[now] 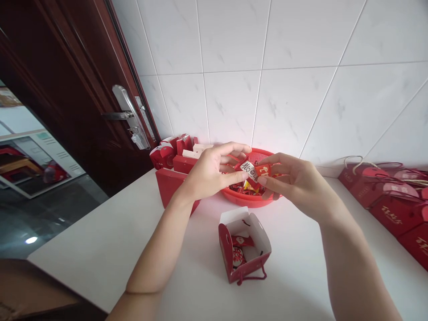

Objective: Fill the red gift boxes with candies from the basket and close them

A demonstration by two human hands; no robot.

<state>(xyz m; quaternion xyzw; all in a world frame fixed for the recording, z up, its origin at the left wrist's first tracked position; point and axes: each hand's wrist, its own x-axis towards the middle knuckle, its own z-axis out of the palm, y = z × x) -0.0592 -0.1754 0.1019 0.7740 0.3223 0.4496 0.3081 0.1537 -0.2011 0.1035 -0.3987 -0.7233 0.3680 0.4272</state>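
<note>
Above a round red plastic basket (249,202) of wrapped sweets, both hands hold small packets. My left hand (222,169) pinches a white and red packet (248,169) between thumb and fingers. Close beside it, my right hand (289,178) grips an orange-red packet (263,170) by its edge. The two packets touch or overlap. Nearer to me on the white table stands an open dark red gift box (225,254) with a white inside and a cord handle. Inside the box lie a red packet (243,240) and a red and white packet (238,256).
Red boxes (170,185) stand at the back left of the white table (110,236). Closed red boxes with cord handles (388,211) line the right side. A tiled wall is behind, a dark door (80,67) at left, a cardboard box (33,290) at lower left.
</note>
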